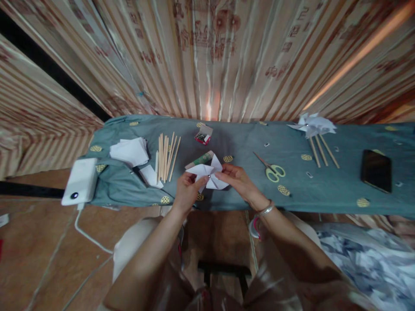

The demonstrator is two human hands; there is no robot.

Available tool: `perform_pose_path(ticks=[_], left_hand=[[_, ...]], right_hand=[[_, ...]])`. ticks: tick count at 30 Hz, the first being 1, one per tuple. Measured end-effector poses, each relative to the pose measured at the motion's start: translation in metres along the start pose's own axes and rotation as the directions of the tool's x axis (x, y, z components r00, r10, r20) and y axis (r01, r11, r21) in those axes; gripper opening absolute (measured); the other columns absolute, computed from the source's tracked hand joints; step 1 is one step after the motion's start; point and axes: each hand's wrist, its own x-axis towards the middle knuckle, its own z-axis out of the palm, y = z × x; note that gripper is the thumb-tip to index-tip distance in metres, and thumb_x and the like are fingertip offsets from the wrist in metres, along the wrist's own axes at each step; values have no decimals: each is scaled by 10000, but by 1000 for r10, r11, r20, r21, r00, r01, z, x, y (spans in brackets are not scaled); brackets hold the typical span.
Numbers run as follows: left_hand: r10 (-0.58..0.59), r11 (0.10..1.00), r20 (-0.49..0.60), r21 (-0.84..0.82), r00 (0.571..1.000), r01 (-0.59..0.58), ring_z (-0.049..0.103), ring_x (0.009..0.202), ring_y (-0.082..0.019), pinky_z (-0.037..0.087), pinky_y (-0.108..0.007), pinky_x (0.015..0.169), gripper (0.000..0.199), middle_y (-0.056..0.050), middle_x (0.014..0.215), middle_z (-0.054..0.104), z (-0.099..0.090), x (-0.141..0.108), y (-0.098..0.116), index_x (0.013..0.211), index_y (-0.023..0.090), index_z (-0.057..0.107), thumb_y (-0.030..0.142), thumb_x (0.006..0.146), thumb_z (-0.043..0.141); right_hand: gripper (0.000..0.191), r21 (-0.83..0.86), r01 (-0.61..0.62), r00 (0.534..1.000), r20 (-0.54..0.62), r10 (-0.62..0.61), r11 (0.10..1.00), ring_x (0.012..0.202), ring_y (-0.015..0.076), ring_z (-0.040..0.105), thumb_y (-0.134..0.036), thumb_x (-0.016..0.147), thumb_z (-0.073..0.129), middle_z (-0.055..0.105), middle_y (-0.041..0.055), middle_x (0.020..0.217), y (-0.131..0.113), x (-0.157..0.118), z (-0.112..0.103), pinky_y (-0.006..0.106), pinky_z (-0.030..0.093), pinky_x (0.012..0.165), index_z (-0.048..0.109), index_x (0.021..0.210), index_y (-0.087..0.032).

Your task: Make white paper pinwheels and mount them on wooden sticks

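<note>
Between my two hands is a white paper pinwheel with a small dark pin at its centre. My left hand pinches its left side, thumb on top near the middle. On the right, my right hand grips the paper with thumb and fingers close to the pin. Just behind the pinwheel lies a green-and-white tube, partly covered by a blade. A small open red box of pins sits farther back. Wooden sticks lie in a row left of my left hand. No stick shows on the held pinwheel.
Scissors with green handles lie right of my right hand. Finished pinwheels on sticks rest at the back right, near a black phone. White paper sheets are stacked at left, beside a white power bank with a cable.
</note>
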Motion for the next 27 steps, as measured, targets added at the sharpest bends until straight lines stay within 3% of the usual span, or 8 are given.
perform_pose_path(ticks=[4,11,16,21,24,27], left_hand=[[-22,1000,18,8,1000,22,697,772,-200,545,-342,823,336,-55,816,768,2,0,-1,808,153,747,315,563,912],[-16,1000,-16,-9,1000,16,695,787,-194,533,-322,812,361,-48,804,761,4,4,-7,815,151,733,307,546,917],[-1,1000,10,12,1000,1,699,836,-214,532,-339,839,325,-50,827,764,5,7,-9,821,166,740,314,578,899],[-4,1000,-6,20,1000,4,676,767,-191,525,-315,777,367,-35,798,753,8,8,-11,876,176,752,318,570,898],[50,997,-35,52,998,-48,658,767,-190,512,-302,751,397,-39,810,742,5,13,-5,908,184,760,414,605,876],[167,983,-136,105,977,-153,663,880,-223,508,-305,759,433,-74,929,739,-10,23,3,915,195,760,575,707,760]], right_hand=[[395,57,-15,1000,19,14,998,701,145,661,-463,605,873,750,-12,781,3,1,4,293,545,708,752,878,-205],[341,86,-60,997,-47,64,994,595,120,630,-424,535,900,752,-23,697,1,3,8,245,516,588,767,756,-201],[357,106,-64,995,-68,72,992,625,144,660,-408,511,910,768,-15,732,1,4,6,277,541,629,777,776,-208],[348,57,-61,995,-69,65,997,678,165,678,-415,559,895,775,0,769,2,3,1,313,546,696,789,820,-209],[349,45,-55,994,-92,59,997,694,179,686,-428,574,894,783,15,795,1,1,-4,330,551,713,793,830,-214],[371,69,-42,989,-142,51,997,708,202,699,-437,563,903,793,30,832,-1,-1,-11,347,562,713,791,839,-217]])
